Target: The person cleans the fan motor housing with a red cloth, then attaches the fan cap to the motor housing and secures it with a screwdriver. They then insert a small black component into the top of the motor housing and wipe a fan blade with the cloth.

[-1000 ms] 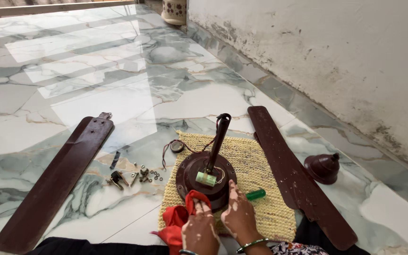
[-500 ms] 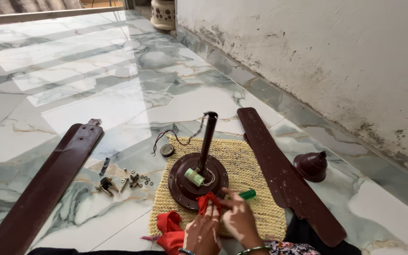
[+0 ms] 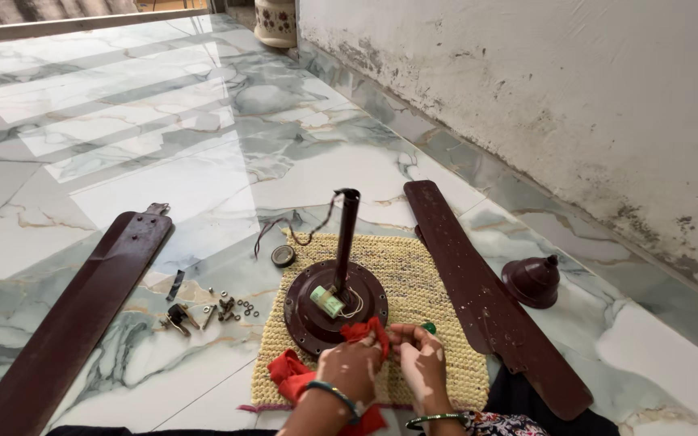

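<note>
A dark brown ceiling fan motor (image 3: 334, 303) with an upright down rod stands on a woven straw mat (image 3: 414, 274). A small green cylinder lies on top of the motor. My left hand (image 3: 355, 367) holds a red cloth (image 3: 300, 373) against the motor's near rim. My right hand (image 3: 420, 358) is beside it, fingers pinched at the cloth, partly covering a green-handled tool (image 3: 429, 327) on the mat.
Two brown fan blades lie flat, a left blade (image 3: 74, 315) and a right blade (image 3: 486, 295). Screws and small parts (image 3: 212, 308) are scattered on the marble floor left of the mat. A brown canopy cup (image 3: 532, 281) sits near the wall. A round disc (image 3: 283, 255) lies by some wires.
The view has shifted as my head moved. Both hands have moved up to the motor's rim with the red cloth, and the right hand now covers most of the green tool.
</note>
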